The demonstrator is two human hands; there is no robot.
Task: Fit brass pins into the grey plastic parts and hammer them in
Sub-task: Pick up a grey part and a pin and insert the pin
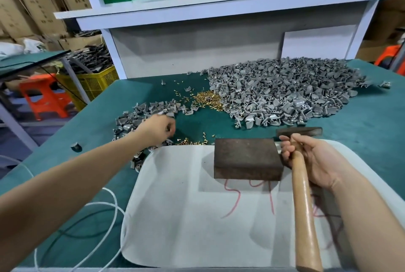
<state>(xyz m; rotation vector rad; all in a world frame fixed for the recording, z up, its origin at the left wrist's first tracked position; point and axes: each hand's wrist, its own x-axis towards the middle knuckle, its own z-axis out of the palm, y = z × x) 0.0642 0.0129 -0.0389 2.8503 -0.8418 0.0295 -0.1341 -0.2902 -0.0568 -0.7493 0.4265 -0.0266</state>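
Hammer (303, 206) handle nearest, right hand (311, 162) wrapped round it just below the head | green table (361, 140) | big heap of grey plastic parts (285, 91) far right | white mat (186, 217) | dark block (247, 158) on mat | left hand (157, 129) over smaller parts heap (140, 113), fingers curled, contents unclear | brass pins (207, 98) between the heaps

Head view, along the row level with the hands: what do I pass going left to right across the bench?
small dark cylinder → left hand → loose brass pins → dark metal block → right hand gripping the hammer
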